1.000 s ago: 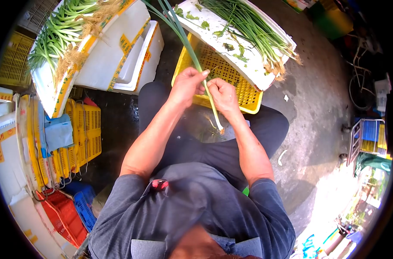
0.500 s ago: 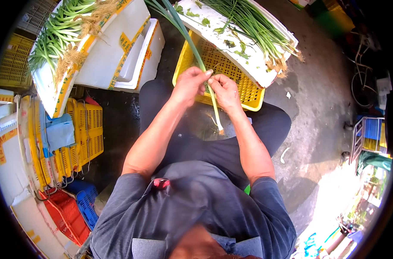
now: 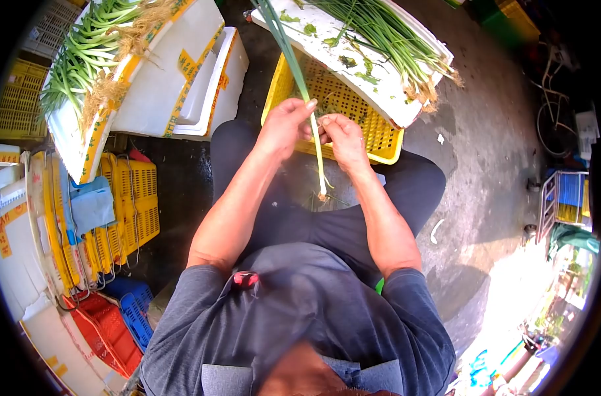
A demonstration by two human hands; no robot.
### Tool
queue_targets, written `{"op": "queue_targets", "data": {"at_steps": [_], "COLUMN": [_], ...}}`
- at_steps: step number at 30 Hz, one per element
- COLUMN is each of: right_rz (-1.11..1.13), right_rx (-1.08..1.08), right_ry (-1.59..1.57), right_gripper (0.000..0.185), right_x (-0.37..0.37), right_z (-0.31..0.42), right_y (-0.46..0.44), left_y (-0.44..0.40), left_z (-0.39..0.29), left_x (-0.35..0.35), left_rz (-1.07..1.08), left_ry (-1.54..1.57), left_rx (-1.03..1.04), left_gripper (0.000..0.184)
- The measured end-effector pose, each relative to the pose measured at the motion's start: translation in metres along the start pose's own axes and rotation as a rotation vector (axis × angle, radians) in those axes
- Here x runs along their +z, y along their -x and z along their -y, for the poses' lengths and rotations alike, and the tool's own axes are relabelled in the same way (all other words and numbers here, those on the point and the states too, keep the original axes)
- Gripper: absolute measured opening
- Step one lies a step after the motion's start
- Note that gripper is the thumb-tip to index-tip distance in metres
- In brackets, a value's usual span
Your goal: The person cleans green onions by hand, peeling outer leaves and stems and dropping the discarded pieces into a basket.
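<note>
My left hand [image 3: 287, 130] grips a green onion [image 3: 318, 155], its thumb pressed along the stalk. The long green leaves reach up and away past the yellow basket, and the white root end hangs toward my lap with a thin strip peeling off beside it. Just right of the stalk is my right hand [image 3: 344, 140], thumb and fingers pinched together. Whatever lies between those fingertips is too small to make out. Beneath both hands stands a yellow plastic basket [image 3: 360, 109]. A bundle of green onions [image 3: 399, 59] with roots lies on a white foam lid [image 3: 300, 38] across the basket.
At upper left, a tilted white foam box [image 3: 142, 109] carries more rooted green onions [image 3: 92, 66]. Yellow crates [image 3: 139, 204], a red crate [image 3: 106, 333] and a blue crate [image 3: 135, 313] are at left. Wet concrete floor [image 3: 479, 158] extends right, with a metal cart [image 3: 557, 204] beyond.
My right hand has come slightly away from the stalk, leaving a gap. The green onion now hangs more upright, its root end shifted left, with a loose strip beside it.
</note>
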State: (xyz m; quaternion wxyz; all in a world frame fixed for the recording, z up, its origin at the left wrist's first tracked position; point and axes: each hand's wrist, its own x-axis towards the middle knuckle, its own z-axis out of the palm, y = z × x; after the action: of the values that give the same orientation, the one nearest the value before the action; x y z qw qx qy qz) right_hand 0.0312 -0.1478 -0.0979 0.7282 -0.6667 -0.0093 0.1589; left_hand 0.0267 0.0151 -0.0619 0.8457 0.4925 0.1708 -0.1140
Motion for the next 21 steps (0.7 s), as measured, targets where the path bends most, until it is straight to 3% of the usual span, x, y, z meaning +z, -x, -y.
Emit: {"op": "queue_targets", "data": {"at_steps": [4,11,14,18,21], "right_rz": [0.026,-0.040,-0.090,-0.114,-0.122], "right_rx": [-0.005,-0.031,-0.128,-0.026,-0.065], "right_ry": [-0.074,0.271,0.200,0.186,0.189], "right_gripper": [0.024,0.018,0.016,0.020,0.023], "right_x": [-0.005,0.007,0.009,0.003,0.003], "right_z": [0.009,0.015,0.009,0.006,-0.001], "right_y": [0.008,0.021,0.020,0.018,0.014], "left_y": [-0.002,-0.007,-0.006,-0.006,-0.003], "left_z": [-0.002,-0.003,-0.003,-0.003,-0.006], "left_x": [-0.004,0.000,-0.001,0.001,0.003], "left_rz": [-0.024,-0.034,-0.035,-0.051,-0.037], "left_ry": [-0.002,0.019,0.013,0.020,0.036], "left_rx": [0.013,0.030,0.042,0.038,0.028], "left_gripper": [0.020,0.018,0.019,0.019,0.018]}}
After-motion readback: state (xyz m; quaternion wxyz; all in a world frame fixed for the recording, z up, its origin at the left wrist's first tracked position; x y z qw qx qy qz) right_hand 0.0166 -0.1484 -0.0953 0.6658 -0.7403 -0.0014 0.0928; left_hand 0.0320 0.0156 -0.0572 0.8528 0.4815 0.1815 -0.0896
